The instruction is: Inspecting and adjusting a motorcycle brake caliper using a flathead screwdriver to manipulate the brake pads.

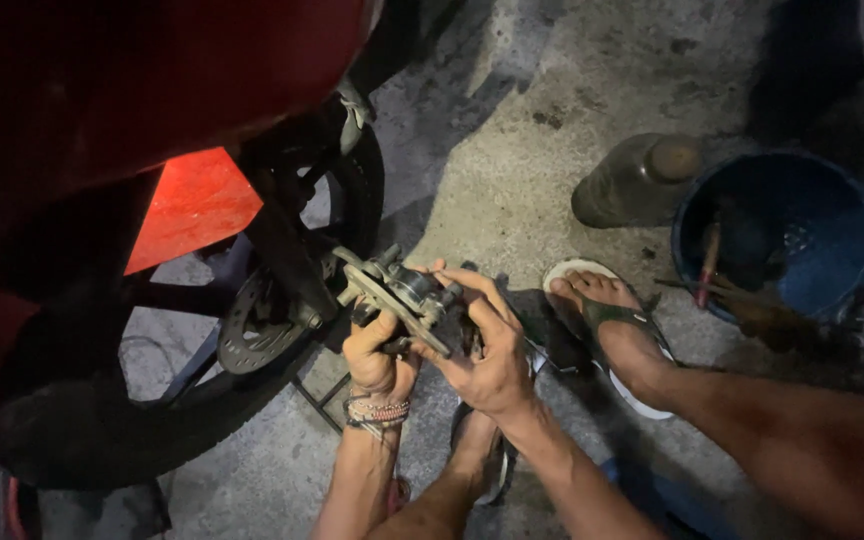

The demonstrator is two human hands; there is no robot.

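A grey metal brake caliper is held up beside a motorcycle's front wheel, close to the brake disc. My left hand, with bead bracelets on its wrist, grips the caliper from below. My right hand closes around its right side, fingers curled over the top. A black fork leg runs down to the wheel hub just left of the caliper.
Red bodywork fills the upper left. On the concrete floor stand a dark plastic bottle and a blue bucket holding tools. My sandalled right foot rests near the bucket; the left foot is under my arms.
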